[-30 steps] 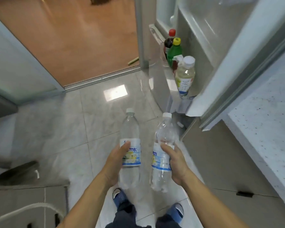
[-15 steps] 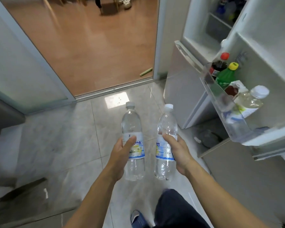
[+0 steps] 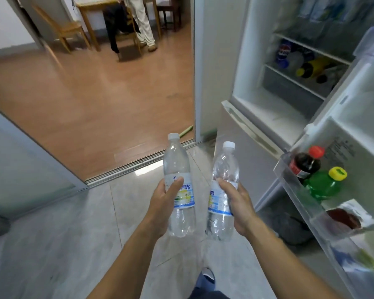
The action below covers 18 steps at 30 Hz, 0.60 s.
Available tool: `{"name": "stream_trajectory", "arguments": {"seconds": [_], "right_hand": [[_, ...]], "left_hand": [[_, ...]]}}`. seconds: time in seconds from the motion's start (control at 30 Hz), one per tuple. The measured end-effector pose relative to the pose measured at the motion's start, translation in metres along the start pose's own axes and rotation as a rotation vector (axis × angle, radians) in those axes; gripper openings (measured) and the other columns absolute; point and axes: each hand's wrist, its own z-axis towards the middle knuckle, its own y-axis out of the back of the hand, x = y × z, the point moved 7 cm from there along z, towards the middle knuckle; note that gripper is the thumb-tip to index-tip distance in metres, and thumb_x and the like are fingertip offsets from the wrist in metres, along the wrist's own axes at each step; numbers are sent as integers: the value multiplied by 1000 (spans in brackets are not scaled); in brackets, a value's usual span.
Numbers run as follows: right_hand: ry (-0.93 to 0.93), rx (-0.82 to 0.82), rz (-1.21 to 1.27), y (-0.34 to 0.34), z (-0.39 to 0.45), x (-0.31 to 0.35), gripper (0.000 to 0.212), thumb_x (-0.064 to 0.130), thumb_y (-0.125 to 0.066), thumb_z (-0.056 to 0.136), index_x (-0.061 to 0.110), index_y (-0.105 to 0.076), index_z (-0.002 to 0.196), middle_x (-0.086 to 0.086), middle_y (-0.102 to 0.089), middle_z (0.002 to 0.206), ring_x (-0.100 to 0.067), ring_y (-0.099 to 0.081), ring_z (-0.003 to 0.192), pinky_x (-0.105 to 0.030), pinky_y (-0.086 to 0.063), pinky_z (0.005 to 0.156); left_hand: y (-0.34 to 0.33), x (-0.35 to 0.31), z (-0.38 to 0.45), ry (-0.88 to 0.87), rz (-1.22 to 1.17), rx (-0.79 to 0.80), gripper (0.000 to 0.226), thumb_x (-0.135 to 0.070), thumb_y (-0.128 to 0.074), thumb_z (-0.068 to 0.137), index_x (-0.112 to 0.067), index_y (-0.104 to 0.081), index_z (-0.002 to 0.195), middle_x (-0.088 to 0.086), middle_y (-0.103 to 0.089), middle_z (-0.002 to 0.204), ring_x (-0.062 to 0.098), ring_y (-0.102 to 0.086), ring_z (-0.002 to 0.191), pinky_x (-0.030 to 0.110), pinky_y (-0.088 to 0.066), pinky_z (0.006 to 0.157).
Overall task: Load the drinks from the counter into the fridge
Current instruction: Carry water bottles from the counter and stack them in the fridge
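Note:
I hold two clear water bottles with white caps upright in front of me, over the tiled floor. My left hand [image 3: 163, 203] grips the left water bottle [image 3: 178, 169] around its blue and yellow label. My right hand [image 3: 239, 205] grips the right water bottle [image 3: 226, 167] the same way. The open fridge [image 3: 266, 108] stands to the right, with several drinks lying on its inner shelves. Its door shelf [image 3: 294, 184] carries a dark cola bottle [image 3: 306, 164] with a red cap, a green bottle [image 3: 324, 184] with a yellow cap and more items below.
A doorway ahead opens onto a wooden floor [image 3: 95, 100], where a person [image 3: 141, 20] stands by a table and chairs. A glass sliding door [image 3: 20, 160] is at the left. The fridge's shut lower compartment [image 3: 242, 152] is just right of the bottles.
The view has lifted and turned toward the fridge, so its inner shelves now show. Both bottles have risen with my hands and stay gripped.

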Motion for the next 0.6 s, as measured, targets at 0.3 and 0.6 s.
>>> {"name": "stream_trajectory", "arguments": {"seconds": [0.3, 0.6], "right_hand": [[74, -175, 82, 10, 113, 90, 36, 30, -72, 88, 18, -64, 121, -13, -75, 104, -30, -74, 93, -39, -60, 73], [208, -516, 162, 28, 196, 167, 27, 30, -75, 86, 27, -63, 111, -9, -76, 100, -24, -75, 84, -36, -60, 65]], "left_hand": [[-51, -68, 146, 14, 52, 116, 28, -33, -66, 92, -19, -63, 116, 11, -76, 99, 30, -74, 90, 44, -60, 77], [-121, -124, 288, 24, 80, 403, 24, -35, -70, 90, -25, -68, 112, 8, -77, 100, 27, -75, 87, 37, -58, 68]]}}
